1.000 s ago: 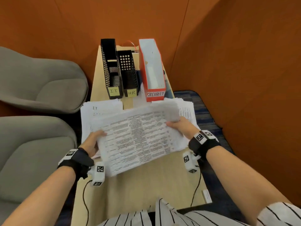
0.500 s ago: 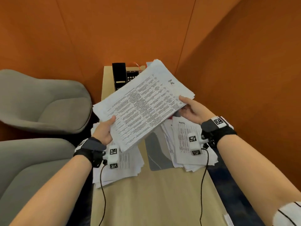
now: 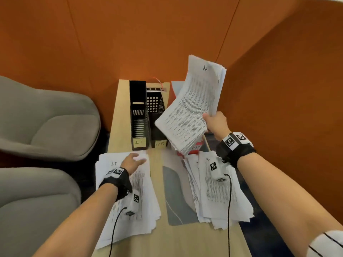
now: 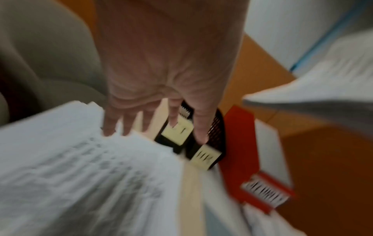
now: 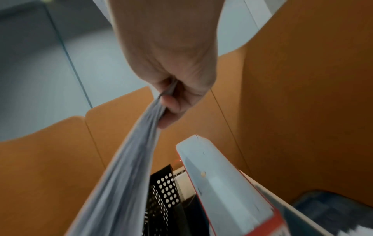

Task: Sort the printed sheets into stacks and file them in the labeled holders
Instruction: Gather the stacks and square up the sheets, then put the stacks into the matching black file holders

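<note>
One thick stack of sheets (image 3: 193, 108) hangs in the air from the right hand (image 3: 216, 123), which pinches it at its near right edge; from that grip the stack's long axis runs up and away, its lower corner dipping over the HR holder (image 3: 156, 115) and hiding most of the red holder (image 3: 196, 145). The right hand is the nearer one to the holders, so the filing move looks like its job. The left hand (image 3: 132, 161), fingers spread, lies flat on the IT pile (image 3: 130, 191), just in front of the IT holder (image 3: 138, 115); a messier pile (image 3: 219, 191) lies on the right of the table (image 3: 167, 242).

From the left wrist, blurred: straight fingers (image 4: 198, 127) reach toward the yellow labels.

From the right wrist: thumb and curled fingers (image 5: 171, 111) clamp the sheets edge-on, white and bowed, above the perforated black holder (image 5: 164, 191).
</note>
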Demonstrator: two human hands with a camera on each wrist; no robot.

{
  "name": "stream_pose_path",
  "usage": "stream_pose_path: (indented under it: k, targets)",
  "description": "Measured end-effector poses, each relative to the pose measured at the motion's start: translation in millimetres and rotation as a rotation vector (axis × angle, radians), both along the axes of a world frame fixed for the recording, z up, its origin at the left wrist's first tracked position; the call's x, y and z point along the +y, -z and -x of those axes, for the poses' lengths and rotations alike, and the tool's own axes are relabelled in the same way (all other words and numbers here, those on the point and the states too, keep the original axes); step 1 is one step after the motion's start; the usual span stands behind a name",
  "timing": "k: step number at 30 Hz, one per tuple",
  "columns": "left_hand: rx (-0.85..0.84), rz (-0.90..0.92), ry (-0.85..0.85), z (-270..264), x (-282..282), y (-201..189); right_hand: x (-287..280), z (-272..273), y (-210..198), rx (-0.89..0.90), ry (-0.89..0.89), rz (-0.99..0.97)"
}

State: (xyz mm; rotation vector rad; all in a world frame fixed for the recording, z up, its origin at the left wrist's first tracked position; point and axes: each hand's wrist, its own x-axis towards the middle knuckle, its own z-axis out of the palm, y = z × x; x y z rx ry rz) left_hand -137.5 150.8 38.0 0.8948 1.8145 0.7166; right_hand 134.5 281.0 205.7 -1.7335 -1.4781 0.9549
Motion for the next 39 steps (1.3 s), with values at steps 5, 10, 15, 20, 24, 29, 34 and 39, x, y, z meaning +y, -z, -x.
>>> stream_pose_path:
  k: [5,10,15,20,24,29,34,39]
  targets:
    - [0.376,0.492,0.28,29.2,-5.5,86.6,66.3,38.3,-7.9,0.163,0.014,-0.09]
    - [0.455,0.669,0.467,16.5,-10.5,114.1,111.3,85.3,35.1,0.024,-0.002,-0.101]
    - [0.545,0.545,0.154,6.0,-15.3,137.8,151.1,116.5,98.7,-0.18,-0.025,-0.144]
    - [0.294,0.629,-0.227,-1.2,-8.2,129.0,150.9,143.6,154.4,-0.234,-0.068,0.049]
    - [0.475,0.599,-0.036,1.7,-13.8,140.8,146.3,155.0,203.3,-0.142,-0.12,0.33]
    - [0.631,0.638,0.384,2.6,-16.4,128.8,136.9,159.9,213.2,-0.318,-0.175,0.26]
    - [0.809,0.324,0.354,32.2,-16.9,103.5,87.2,140.1,217.7,-0.085,0.067,-0.146]
    - [0.298,0.439,-0.473,101.8,-47.2,129.9,4.7,125.7,271.8,-0.29,-0.358,0.449]
